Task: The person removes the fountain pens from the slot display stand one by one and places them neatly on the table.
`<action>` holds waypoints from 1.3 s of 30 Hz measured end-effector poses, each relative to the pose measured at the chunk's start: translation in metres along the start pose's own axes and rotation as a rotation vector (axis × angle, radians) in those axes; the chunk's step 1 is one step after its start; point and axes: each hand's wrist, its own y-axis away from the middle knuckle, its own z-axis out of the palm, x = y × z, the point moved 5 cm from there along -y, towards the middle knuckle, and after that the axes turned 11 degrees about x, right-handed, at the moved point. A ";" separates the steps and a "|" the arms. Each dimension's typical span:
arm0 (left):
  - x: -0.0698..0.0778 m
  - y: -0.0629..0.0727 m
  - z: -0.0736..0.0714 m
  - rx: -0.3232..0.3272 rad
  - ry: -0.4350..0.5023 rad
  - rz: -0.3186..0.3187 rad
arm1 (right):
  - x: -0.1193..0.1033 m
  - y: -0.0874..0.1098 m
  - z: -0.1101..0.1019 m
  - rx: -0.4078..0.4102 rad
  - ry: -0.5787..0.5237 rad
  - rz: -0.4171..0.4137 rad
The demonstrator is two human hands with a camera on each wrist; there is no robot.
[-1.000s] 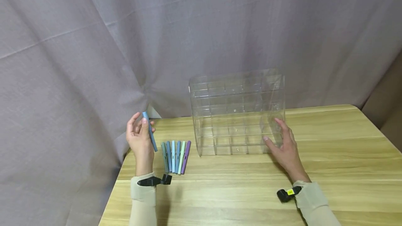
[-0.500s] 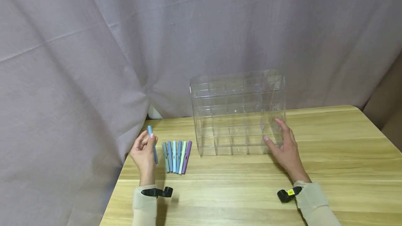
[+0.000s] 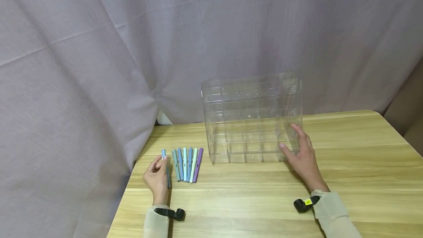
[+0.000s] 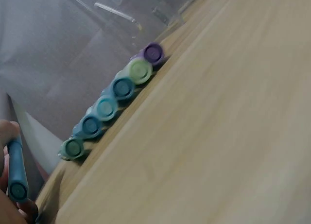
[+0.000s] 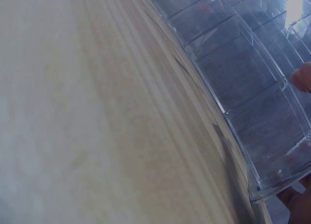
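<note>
In the head view my left hand (image 3: 156, 179) pinches a blue pen (image 3: 163, 153) between thumb and fingers, left of a row of several pens. The held pen (image 4: 17, 170) stands tilted in the left wrist view, one round end facing the camera. A purple pen (image 3: 198, 165) lies at the row's right end and a dark green pen (image 3: 176, 165) at its left, with blue and light green ones between. My right hand (image 3: 304, 162) holds the right side of a clear compartmented organizer (image 3: 252, 148), thumb in front, fingers around the side wall (image 5: 272, 187).
The organizer stands on the wood-grain table (image 3: 244, 201) in front of a grey curtain (image 3: 231, 28). The table's left edge runs close by my left arm. A small white corner (image 3: 163, 117) shows at the curtain's foot.
My left hand has come down and slightly right with the blue pen, from above the table's far left to beside the row. The right hand keeps its place on the organizer.
</note>
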 end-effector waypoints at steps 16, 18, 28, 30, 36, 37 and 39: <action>0.001 0.002 0.013 0.098 -0.285 0.030 | 0.002 -0.001 0.002 0.022 -0.029 -0.018; 0.001 0.003 0.015 0.117 -0.330 0.028 | 0.003 -0.001 0.002 0.020 -0.021 -0.019; 0.006 0.010 0.029 0.142 -0.477 0.100 | 0.003 -0.002 0.003 0.023 -0.016 -0.004; 0.005 0.008 0.026 0.148 -0.472 0.106 | 0.003 -0.001 0.003 0.024 -0.017 -0.006; 0.003 0.005 0.022 0.152 -0.462 0.109 | 0.001 -0.001 0.002 0.019 -0.014 -0.002; 0.004 0.005 0.023 0.152 -0.459 0.113 | 0.002 -0.001 0.002 0.019 -0.014 0.000; 0.004 0.006 0.023 0.150 -0.455 0.116 | 0.002 -0.001 0.001 0.020 -0.014 0.003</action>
